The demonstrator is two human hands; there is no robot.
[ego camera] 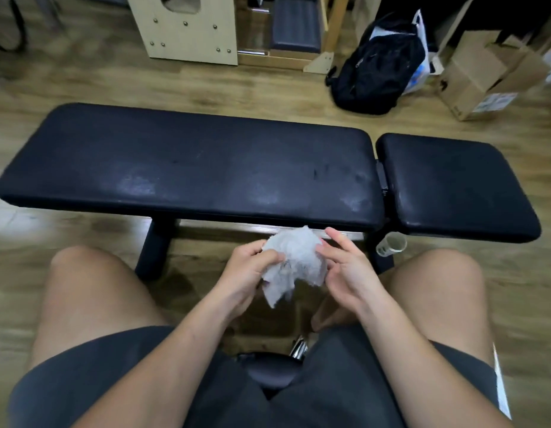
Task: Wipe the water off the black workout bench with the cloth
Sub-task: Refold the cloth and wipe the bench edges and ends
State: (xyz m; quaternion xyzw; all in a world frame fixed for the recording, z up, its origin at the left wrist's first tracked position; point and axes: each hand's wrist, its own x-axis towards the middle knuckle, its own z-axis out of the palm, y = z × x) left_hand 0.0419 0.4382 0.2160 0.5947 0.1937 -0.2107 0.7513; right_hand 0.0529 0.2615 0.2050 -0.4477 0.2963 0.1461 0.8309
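the person sits facing the bench (187,162), knees apart, bare legs and dark shorts filling the lower part of the view. both hands meet in front of the body, below the bench's near edge and above the floor (27,251). the left hand (246,273) grips the cloth (294,257) from the left side, thumb pressed on top of it and fingers curled under. the right hand (345,270) touches the cloth's right side with thumb and fingertips, the index finger stretched out toward the bench; it is a light pinch, not a full clench. the cloth is a crumpled white wad, held in the air between the two hands, apart from the bench.

the bench runs across the view, a long black pad on the left and a shorter pad (453,186) on the right with a narrow gap between them. pale wet smears and streaks show on the long pad's near half. a small clear cup (391,244) sits on the floor beneath the bench's right end. beyond the bench lie a black backpack (379,63), a cardboard box (484,78) and a wooden box (184,29).
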